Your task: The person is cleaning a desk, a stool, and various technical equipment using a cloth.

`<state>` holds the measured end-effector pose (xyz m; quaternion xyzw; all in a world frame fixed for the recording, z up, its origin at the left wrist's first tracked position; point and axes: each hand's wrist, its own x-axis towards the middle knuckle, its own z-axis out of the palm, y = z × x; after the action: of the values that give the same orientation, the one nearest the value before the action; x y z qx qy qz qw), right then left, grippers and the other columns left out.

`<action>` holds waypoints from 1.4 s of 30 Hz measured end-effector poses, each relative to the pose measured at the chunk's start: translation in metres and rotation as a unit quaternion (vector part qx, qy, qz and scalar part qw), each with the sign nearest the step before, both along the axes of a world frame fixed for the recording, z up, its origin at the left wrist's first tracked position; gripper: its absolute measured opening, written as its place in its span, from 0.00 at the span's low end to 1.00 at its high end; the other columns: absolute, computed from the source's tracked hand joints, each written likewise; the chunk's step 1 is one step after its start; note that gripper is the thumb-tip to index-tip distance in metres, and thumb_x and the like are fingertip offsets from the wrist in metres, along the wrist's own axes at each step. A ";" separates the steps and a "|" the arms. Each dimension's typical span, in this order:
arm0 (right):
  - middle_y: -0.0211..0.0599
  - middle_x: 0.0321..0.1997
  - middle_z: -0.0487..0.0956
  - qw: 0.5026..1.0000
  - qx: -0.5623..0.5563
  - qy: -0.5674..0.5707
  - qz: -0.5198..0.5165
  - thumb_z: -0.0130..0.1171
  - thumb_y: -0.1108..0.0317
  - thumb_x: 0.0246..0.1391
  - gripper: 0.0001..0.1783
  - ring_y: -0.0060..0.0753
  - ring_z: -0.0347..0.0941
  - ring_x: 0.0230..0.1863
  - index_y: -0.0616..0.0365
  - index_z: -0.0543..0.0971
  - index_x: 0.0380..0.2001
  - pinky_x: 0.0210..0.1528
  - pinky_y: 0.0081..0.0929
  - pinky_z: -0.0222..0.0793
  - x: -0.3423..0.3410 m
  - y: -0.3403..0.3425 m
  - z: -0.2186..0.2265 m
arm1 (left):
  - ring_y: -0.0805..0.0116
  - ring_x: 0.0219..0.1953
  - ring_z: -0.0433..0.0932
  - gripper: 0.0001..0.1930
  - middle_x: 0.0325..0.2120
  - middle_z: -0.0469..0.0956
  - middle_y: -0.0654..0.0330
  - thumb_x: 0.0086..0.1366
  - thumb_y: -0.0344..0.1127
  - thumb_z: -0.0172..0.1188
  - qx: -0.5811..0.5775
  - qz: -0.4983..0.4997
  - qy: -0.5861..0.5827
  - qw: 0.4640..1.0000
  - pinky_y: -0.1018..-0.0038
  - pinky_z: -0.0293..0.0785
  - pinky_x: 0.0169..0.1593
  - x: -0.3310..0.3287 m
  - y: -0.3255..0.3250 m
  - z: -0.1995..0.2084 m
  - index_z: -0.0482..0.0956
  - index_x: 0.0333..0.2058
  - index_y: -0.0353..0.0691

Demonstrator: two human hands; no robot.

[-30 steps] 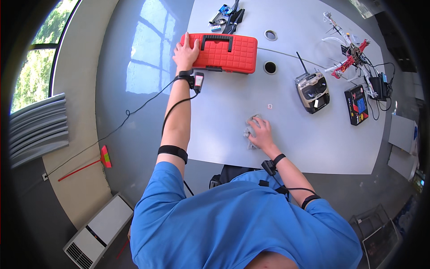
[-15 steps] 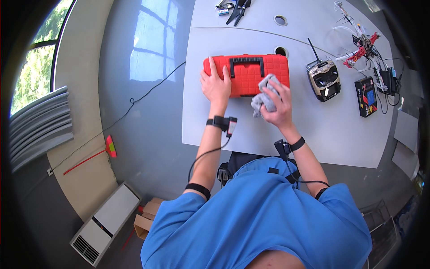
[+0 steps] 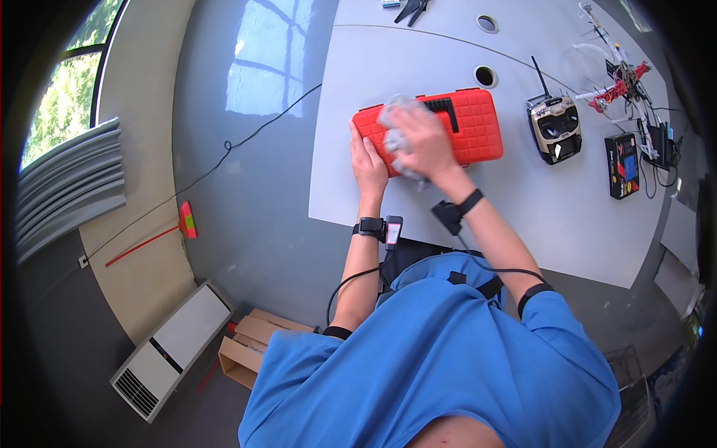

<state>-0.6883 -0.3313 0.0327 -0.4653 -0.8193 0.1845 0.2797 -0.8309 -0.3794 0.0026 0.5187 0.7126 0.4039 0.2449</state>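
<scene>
A red plastic case [image 3: 478, 127] with a black handle [image 3: 454, 116] lies slightly turned on the white table. My left hand [image 3: 367, 168] presses against its left end, fingers stretched out along the edge. My right hand [image 3: 427, 143] is closed round a grey cloth [image 3: 399, 168], which is bunched on the left part of the case and covers part of the handle. Both the cloth and the right hand are a little blurred, and some right fingers are hidden.
Right of the case stand a radio transmitter [image 3: 554, 128] with an upright antenna, a small black box [image 3: 623, 166], and a drone frame [image 3: 616, 89] with loose wires. Round holes [image 3: 485, 76] pierce the white table [image 3: 351, 67]. Black propellers [image 3: 411, 10] lie at the far edge of view.
My right hand has swept the cloth leftward across the case from its right part. The case has turned slightly, and my left hand has slid from its top to its left end.
</scene>
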 end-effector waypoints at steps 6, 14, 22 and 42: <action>0.42 0.59 0.73 0.988 0.010 0.014 -0.155 0.60 0.71 0.37 0.33 0.49 0.64 0.63 0.59 0.74 0.53 0.66 0.39 0.58 0.111 0.009 -0.009 | 0.48 0.63 0.61 0.25 0.62 0.60 0.43 0.73 0.38 0.36 -0.010 0.008 -0.079 0.997 0.64 0.58 0.63 0.003 -0.001 0.003 0.52 0.66 0.36; 0.43 0.58 0.73 1.000 0.001 0.024 0.012 0.60 0.68 0.38 0.29 0.49 0.63 0.64 0.60 0.76 0.49 0.68 0.40 0.54 -0.029 0.001 0.004 | 0.59 0.62 0.63 0.27 0.62 0.62 0.52 0.73 0.47 0.34 0.001 0.066 -0.451 0.890 0.66 0.59 0.64 -0.009 -0.010 -0.031 0.55 0.65 0.39; 0.39 0.54 0.76 0.984 -0.020 0.098 0.146 0.62 0.66 0.35 0.27 0.46 0.67 0.60 0.57 0.79 0.45 0.65 0.40 0.61 -0.078 -0.014 -0.001 | 0.65 0.58 0.68 0.30 0.54 0.70 0.62 0.70 0.59 0.34 -0.052 0.263 -0.557 0.786 0.66 0.64 0.60 -0.023 -0.059 -0.086 0.64 0.59 0.46; 0.40 0.57 0.75 0.989 -0.039 0.100 0.103 0.60 0.67 0.36 0.26 0.43 0.66 0.61 0.59 0.80 0.45 0.65 0.36 0.60 -0.031 -0.015 -0.003 | 0.46 0.37 0.77 0.18 0.29 0.79 0.44 0.68 0.40 0.46 -0.107 0.135 -0.042 0.984 0.61 0.70 0.41 0.003 -0.067 -0.057 0.76 0.36 0.28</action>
<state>-0.7192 -0.3463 0.0300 -0.3686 -0.8226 0.2900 0.3214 -0.8281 -0.4465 -0.0547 0.3709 0.8042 0.3765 0.2718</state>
